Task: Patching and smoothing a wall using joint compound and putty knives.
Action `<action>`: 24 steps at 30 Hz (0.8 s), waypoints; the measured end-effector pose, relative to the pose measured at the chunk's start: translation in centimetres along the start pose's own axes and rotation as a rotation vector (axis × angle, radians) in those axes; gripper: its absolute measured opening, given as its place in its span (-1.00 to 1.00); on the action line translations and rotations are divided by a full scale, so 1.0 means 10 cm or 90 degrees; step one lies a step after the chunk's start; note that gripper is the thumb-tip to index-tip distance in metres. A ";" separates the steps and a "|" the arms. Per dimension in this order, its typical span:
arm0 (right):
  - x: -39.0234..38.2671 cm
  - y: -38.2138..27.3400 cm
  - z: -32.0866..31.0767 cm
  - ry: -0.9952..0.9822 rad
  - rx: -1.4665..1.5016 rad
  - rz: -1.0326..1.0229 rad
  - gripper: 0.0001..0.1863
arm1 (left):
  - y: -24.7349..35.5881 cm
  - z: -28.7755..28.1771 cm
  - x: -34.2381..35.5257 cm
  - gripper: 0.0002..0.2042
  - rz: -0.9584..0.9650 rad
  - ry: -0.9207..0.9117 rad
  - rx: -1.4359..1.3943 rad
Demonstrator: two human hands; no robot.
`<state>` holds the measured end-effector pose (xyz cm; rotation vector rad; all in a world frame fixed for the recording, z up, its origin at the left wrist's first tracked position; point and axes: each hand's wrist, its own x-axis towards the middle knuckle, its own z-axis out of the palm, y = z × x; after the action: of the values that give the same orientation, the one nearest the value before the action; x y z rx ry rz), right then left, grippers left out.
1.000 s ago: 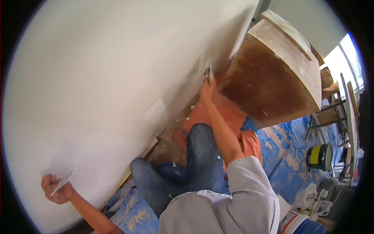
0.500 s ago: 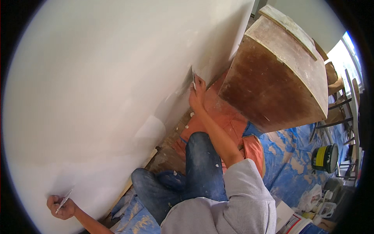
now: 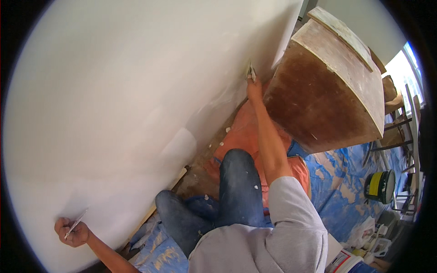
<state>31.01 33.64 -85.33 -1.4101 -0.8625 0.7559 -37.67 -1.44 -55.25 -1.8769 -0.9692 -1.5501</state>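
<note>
I kneel beside a pale, smooth wall (image 3: 114, 91) with faint patches near its base. At the lower left, my left hand (image 3: 71, 232) grips a thin flat metal putty knife (image 3: 78, 221) close to the wall's surface. My right hand (image 3: 255, 88) reaches up to the far part of the wall, closed on a metal scraper (image 3: 251, 68) whose blade is at the wall. Just right of that hand is a large dusty brown wooden box (image 3: 318, 100) with a loose board on top.
Red sheeting (image 3: 234, 127) and blue sheeting (image 3: 337, 173) with pale residue cover parts of the floor. At the right stand a black bucket with a yellow band (image 3: 380, 185), dark metal framework (image 3: 400, 145), containers (image 3: 378, 245) and a white tub (image 3: 341, 258). A window (image 3: 405, 68) is beyond.
My right hand with the scraper first came down and toward me, then went back up along the wall toward the far end. My left hand with the putty knife dipped, then rose a little.
</note>
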 end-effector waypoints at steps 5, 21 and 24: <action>-1.05 -0.29 0.52 0.003 -0.048 -0.173 -0.50 | 0.20 0.22 0.05 -0.94 0.008 0.001 0.021; -4.96 -0.93 2.10 -0.141 -0.097 -0.346 -0.12 | 0.24 0.51 0.16 -0.72 0.083 0.027 0.018; -5.00 -0.82 1.78 -0.252 -0.148 -0.359 -0.18 | 0.25 0.48 0.13 -0.69 0.079 0.023 0.034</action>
<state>-10.01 -0.73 -80.64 -1.1382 -1.6164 0.5106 -32.69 0.96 -54.83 -1.8305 -0.8538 -1.4657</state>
